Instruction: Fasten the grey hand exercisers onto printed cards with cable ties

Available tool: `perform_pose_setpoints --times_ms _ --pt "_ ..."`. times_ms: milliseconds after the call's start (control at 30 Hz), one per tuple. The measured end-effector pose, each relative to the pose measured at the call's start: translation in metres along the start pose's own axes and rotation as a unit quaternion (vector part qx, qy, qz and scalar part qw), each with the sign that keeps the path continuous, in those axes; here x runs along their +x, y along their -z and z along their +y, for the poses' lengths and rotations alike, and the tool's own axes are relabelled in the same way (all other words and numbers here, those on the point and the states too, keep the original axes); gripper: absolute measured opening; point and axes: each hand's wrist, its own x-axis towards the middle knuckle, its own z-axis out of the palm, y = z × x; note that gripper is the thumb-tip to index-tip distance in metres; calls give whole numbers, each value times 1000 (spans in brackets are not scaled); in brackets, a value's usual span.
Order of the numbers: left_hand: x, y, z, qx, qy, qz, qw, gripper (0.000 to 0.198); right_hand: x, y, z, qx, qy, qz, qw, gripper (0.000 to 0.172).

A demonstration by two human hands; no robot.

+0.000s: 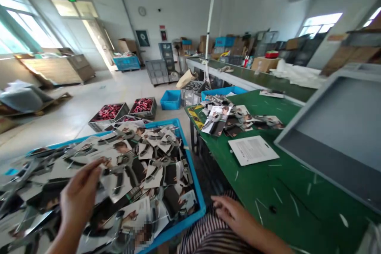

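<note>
My left hand (pixel 81 190) reaches over a large blue crate (pixel 195 178) heaped with printed cards that carry tools with curved grey-and-black handles. Its fingers are pinched together at the upper edge of one carded hand tool (pixel 119 180), which lies on the heap; the exact contact is partly hidden. Low in front of my striped clothing (pixel 205 230), beside the green table (pixel 247 190), my right hand (pixel 233 212) holds nothing, its fingers loosely stretched out. More carded tools (pixel 217 119) are piled at the table's far left corner.
On the table lie a white printed card (pixel 253 150), plastic scraps and a large grey bin (pixel 336 139) tipped on its side. Beyond the blue crate, floor crates of pink-and-black parts (pixel 110 112) stand near a small blue bin (pixel 170 100). A white pole (pixel 212 16) rises behind the table.
</note>
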Motion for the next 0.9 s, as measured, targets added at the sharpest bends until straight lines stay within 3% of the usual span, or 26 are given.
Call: perform_pose_setpoints --times_ms 100,200,233,333,433,533,600,767,900 --pt "10 -91 62 -140 -66 -144 977 40 1 36 20 181 -68 170 966 58" --pt "16 -191 119 -217 -105 -321 916 43 -2 70 38 386 -115 306 862 66" --pt "19 -223 135 -220 -98 -344 907 43 -3 80 43 433 -124 337 827 67" --pt "34 -306 175 -202 -87 -341 914 35 -1 104 57 528 -129 384 746 58" --pt "57 -363 201 -178 -35 -333 925 37 11 124 70 597 -134 373 698 41" --pt "74 -392 213 -174 20 -350 920 46 29 139 80 617 -157 358 683 34" --pt "77 -400 215 -189 44 -375 906 52 41 148 86 596 -162 359 700 32" --pt "73 -384 218 -260 48 -424 866 65 62 163 94 491 -129 369 779 35" --pt "87 -374 248 -279 -8 -429 859 59 60 182 83 362 -110 363 852 33"
